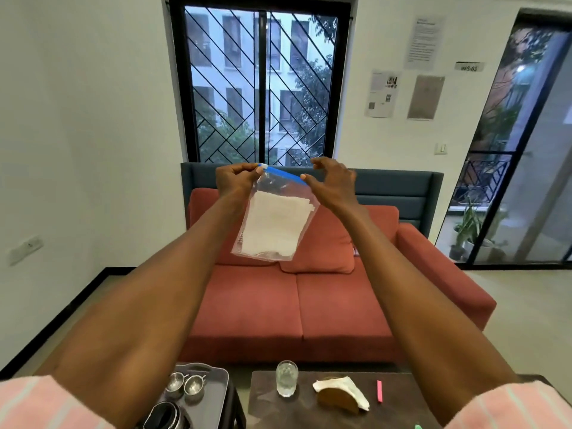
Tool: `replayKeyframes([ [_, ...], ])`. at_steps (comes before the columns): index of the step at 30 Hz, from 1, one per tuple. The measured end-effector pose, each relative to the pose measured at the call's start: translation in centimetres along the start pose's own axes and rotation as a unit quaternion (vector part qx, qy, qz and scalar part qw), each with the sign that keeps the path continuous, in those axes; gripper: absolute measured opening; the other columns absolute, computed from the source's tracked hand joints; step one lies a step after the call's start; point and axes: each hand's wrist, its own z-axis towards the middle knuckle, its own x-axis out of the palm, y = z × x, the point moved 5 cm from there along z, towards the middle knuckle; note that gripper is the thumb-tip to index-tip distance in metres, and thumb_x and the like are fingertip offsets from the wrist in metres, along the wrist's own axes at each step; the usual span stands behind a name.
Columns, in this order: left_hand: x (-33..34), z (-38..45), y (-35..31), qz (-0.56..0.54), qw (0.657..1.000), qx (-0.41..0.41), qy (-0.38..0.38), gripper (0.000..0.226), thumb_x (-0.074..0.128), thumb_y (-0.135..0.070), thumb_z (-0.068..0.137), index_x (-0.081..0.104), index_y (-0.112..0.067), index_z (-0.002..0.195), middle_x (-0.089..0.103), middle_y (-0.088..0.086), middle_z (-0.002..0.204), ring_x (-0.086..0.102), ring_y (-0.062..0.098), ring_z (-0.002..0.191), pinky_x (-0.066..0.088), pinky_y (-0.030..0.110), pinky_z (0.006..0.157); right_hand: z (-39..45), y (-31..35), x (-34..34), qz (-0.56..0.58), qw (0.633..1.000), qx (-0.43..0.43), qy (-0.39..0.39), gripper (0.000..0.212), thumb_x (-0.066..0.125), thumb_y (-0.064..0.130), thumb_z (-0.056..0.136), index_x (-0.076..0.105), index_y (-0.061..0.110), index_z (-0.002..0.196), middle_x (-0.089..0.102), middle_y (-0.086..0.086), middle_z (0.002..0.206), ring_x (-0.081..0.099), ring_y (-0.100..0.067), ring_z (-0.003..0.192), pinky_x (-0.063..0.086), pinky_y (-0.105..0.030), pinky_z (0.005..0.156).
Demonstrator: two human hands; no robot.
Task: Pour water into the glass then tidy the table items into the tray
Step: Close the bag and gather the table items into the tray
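1. Left hand [236, 181]: raised in front of the window, fingers curled, pinching the left end of the blue zip strip of a clear zip bag [275, 221].
2. Right hand [332, 184]: hovering at the right end of the strip, fingers spread and slightly bent; the thumb tip is lying at the strip, but whether it is touching cannot be told.
3. Clear zip bag: hanging in the air above the sofa [309, 305], tilted, holding white sheets of paper; any print on them is too blurred to read.
4. Glass [287, 379]: standing upright on the dark table [309, 413], near its far left edge; its water level is hard to make out.
5. Wooden napkin holder [337, 399]: standing on the table right of the glass, white tissue showing above it.
6. Pink strip [379, 391]: lying on the table right of the holder; its nature is unclear.
7. Grey tray [216, 379]: sitting left of the table, partly hidden by the left arm, carrying two small steel cups [185, 383].
8. Dark vessel [167, 414]: lying in the tray's near part, cut off by the frame's lower edge.
9. Green item [418, 426]: barely showing at the bottom edge, unidentifiable.
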Motion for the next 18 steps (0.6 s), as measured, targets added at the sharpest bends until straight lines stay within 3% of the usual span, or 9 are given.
replayKeyframes([
  [4,0.9,-0.6,-1.2,0.006,1.0,0.013,0.013,0.023,0.072,0.0,0.083,0.071,0.008,0.104,0.07,0.016,0.087,0.065,0.024,0.08,0.057,0.034,0.08,0.6,4.2,1.7,0.032,0.995,-0.057,0.076,0.035,0.067,0.034,0.092,0.067,0.022,0.125,0.072,0.003,0.116,0.064,-0.017,0.114,0.037,-0.045,0.108],
  [9,1.5,-1.2,-2.5,0.031,0.999,0.034,0.006,0.018,0.069,0.005,0.082,0.07,0.01,0.1,0.07,0.01,0.083,0.066,0.005,0.061,0.057,0.017,0.069,1.0,7.2,1.9,0.042,0.993,-0.092,0.056,0.022,0.065,0.034,0.094,0.075,0.025,0.111,0.075,0.005,0.11,0.066,-0.015,0.108,0.034,-0.042,0.104],
  [12,1.3,-1.4,-2.9,0.038,0.998,0.04,0.008,0.015,0.067,0.005,0.082,0.072,0.009,0.096,0.073,0.019,0.088,0.069,0.021,0.077,0.059,0.032,0.08,1.1,7.8,1.3,0.03,0.995,-0.088,0.039,0.018,0.068,0.033,0.091,0.078,0.026,0.104,0.077,0.004,0.103,0.068,-0.015,0.102,0.039,-0.043,0.104],
  [18,1.1,-1.8,-3.5,0.053,0.998,0.043,0.0,0.007,0.073,-0.002,0.079,0.076,0.0,0.085,0.074,0.014,0.078,0.071,0.023,0.076,0.061,0.043,0.079,0.9,7.4,0.4,0.085,0.995,-0.038,0.023,0.019,0.074,0.034,0.085,0.081,0.021,0.098,0.079,0.0,0.092,0.071,-0.018,0.09,0.054,-0.044,0.087],
])
